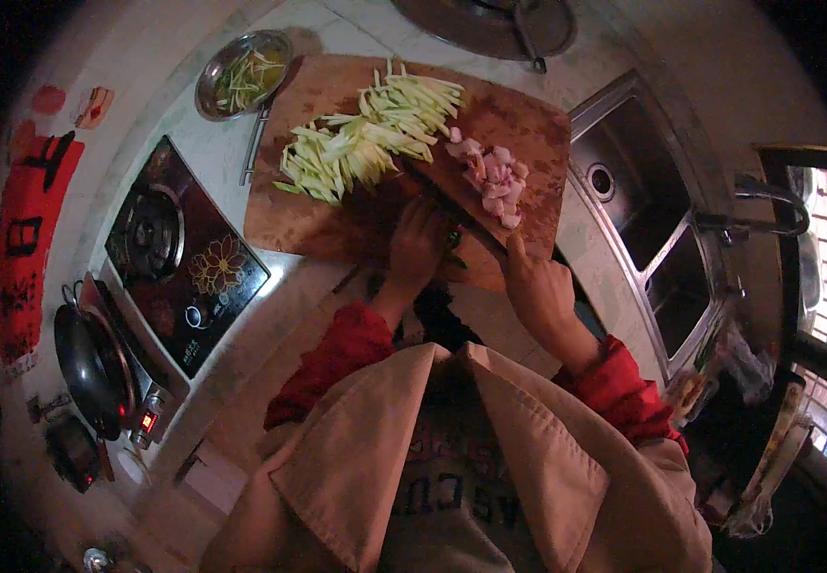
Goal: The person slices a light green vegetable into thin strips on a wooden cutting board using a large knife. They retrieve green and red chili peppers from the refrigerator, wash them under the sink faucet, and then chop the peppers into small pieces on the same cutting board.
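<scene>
My right hand grips a kitchen knife, its forefinger stretched toward the blade. The dark blade slants up and left across a wooden cutting board. Left of the knife, my left hand rests low over the board with its fingers bent. Small dark green vegetable pieces lie between that hand and the blade; shadow hides whatever is under the fingers. Pale green vegetable strips are heaped across the board's far side. Chunks of raw pinkish meat sit right of the blade.
A metal bowl with shredded vegetable stands beyond the board's left corner. An induction cooktop lies to the left, with a black wok near it. On the right is a double steel sink with a faucet.
</scene>
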Available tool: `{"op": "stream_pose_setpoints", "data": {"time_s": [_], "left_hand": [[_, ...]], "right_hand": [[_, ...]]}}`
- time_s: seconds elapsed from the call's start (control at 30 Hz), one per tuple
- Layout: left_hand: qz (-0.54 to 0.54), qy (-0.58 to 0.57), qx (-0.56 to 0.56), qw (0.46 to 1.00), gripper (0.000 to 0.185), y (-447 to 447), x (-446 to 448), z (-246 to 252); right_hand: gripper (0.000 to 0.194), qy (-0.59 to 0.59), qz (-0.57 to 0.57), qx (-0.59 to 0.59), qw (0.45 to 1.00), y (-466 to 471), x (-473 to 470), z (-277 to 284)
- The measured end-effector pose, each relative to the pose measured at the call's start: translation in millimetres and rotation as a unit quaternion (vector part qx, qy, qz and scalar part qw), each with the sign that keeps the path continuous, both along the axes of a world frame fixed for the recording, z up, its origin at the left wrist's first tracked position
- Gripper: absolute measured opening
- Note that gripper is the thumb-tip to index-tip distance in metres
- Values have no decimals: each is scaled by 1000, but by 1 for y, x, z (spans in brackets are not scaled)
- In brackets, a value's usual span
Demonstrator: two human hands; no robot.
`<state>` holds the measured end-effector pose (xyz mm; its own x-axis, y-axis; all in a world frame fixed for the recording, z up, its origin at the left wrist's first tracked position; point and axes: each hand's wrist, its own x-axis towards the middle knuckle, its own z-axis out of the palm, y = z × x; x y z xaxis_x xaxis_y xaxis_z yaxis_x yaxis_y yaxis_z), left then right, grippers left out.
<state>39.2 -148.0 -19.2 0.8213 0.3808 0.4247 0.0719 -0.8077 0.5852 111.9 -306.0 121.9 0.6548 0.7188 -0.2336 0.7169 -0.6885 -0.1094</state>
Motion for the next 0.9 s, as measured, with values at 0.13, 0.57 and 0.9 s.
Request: {"op": "stream_pose_setpoints", "data": {"time_s": [0.13, 0.57, 0.9], "left_hand": [[14, -9, -4, 1000, 23, -2, 4, 6], [-32, -25, 10, 999, 24, 2, 8, -3], [-28, -9, 47, 998, 17, -5, 11, 6]], "right_hand": [[21, -11, 10, 17, 1000, 4, -1, 1], [32, 84, -82, 56, 992, -2, -12, -31], [23, 29, -118, 95, 988, -9, -19, -11]]}}
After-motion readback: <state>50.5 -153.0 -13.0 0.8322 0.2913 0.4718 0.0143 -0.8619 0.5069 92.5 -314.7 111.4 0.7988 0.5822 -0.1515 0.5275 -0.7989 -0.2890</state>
